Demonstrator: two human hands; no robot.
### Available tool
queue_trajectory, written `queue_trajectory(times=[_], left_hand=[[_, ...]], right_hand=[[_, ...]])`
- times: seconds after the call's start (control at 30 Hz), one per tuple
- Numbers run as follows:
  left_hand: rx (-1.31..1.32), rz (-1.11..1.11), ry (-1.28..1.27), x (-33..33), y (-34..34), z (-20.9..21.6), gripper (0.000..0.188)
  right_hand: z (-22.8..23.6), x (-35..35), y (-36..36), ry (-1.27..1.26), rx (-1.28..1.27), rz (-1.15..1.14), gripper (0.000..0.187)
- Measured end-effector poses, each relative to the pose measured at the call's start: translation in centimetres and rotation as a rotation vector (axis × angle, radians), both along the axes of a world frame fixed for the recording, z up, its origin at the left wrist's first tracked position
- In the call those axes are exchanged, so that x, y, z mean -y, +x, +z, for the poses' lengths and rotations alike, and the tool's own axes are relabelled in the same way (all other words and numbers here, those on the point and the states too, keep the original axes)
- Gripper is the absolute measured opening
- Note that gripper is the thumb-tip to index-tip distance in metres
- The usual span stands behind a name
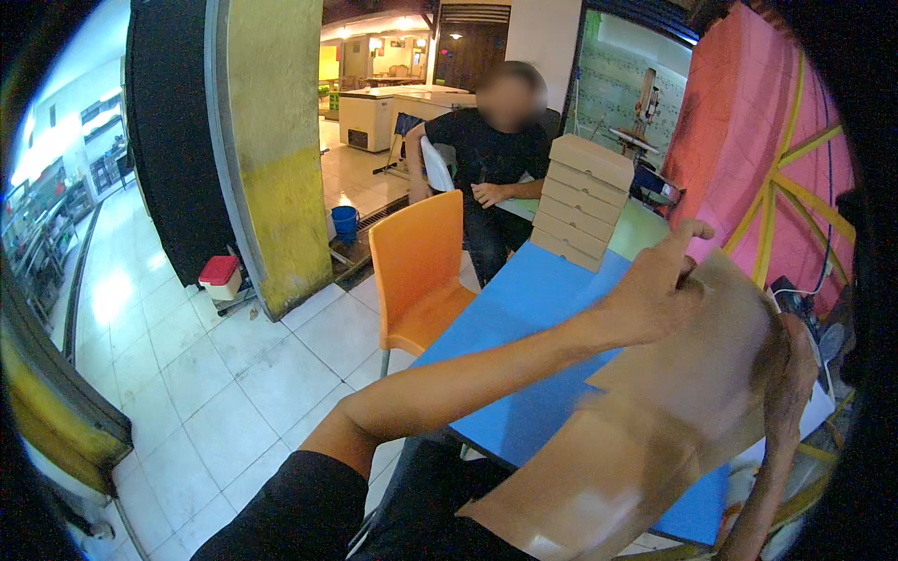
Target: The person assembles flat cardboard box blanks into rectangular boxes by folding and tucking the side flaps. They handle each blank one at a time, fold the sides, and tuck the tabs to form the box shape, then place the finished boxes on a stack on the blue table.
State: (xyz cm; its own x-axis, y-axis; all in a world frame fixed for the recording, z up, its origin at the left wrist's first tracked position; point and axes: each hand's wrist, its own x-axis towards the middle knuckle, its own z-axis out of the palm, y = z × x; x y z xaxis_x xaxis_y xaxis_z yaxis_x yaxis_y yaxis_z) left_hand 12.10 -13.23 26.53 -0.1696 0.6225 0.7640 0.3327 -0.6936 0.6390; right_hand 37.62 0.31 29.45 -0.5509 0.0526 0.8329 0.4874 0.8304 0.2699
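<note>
A large flat brown cardboard box blank (645, 421) slants from my lap up across the table's right side. My left hand (659, 285) is at the blank's far left edge, its index finger raised and the other fingers curled in against the cardboard. Along the right edge, my right hand (793, 374) grips the blank, with part of the fingers hidden. Just beyond my left hand rises a stack of several folded brown cardboard boxes (582, 201). The blank's far end is blurred.
The blue table (505, 327) lies under the blank. An orange chair (421, 266) stands at its left side. Across the table sits a person in black (505, 150). A pink wall (711, 140) with yellow metal bars (772, 178) borders the right. A red-lidded box (221, 278) is on the floor.
</note>
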Motion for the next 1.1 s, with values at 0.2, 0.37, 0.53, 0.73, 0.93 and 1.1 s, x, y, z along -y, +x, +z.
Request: queue_trajectory(times=[0.2,0.37,0.53,0.73,0.93,1.1], left_hand=[[0.392,-0.457,-0.130,1.0,-0.1,0.0,0.038],[0.542,-0.471,-0.400,2.7,-1.5,1.7,0.029],[-0.416,-0.021,-0.251,4.1,-1.6,3.8,0.033],[-0.663,0.329,-0.026,3.8,-0.5,2.9,0.029],[-0.682,0.384,0.016,3.6,2.6,3.2,0.025],[-0.614,0.295,0.230,5.2,5.0,3.9,0.027]], right_hand=[[-1.1,3.7,-1.4,0.211,0.155,-0.055,0.052],[-0.8,6.4,-1.8,0.245,0.205,-0.067,0.056],[-0.8,8.2,-2.3,0.286,0.273,-0.012,0.061],[-0.8,9.6,-3.0,0.060,0.318,0.014,0.061],[1.8,11.0,-3.2,-0.608,0.319,0.277,0.045],[3.2,12.8,-1.7,-0.668,0.244,-0.077,0.020]])
